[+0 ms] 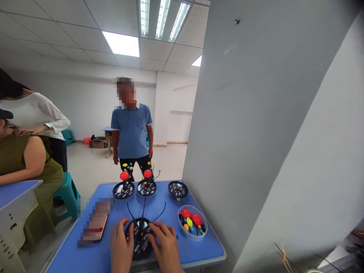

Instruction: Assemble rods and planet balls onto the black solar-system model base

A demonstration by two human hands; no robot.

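A black round base (138,248) with printed markings lies near the front of the blue table, and several thin black rods (144,208) rise from it. My left hand (121,244) grips its left rim between thumb and fingers. On the opposite side, my right hand (166,244) has its thumb and fingers closed at the right rim, near the foot of a rod. Just right of my hands, a clear round tub (193,238) holds red balls (196,218), a yellow disc (189,222) and small coloured and black parts.
Behind the base stand two assembled ball models (124,189) (146,187) and another black disc (178,189). A phone-like flat object (96,222), partly blurred, lies left on the blue table (167,206). A grey wall (241,113) borders the right side. One person (132,131) stands beyond the table; others are at left.
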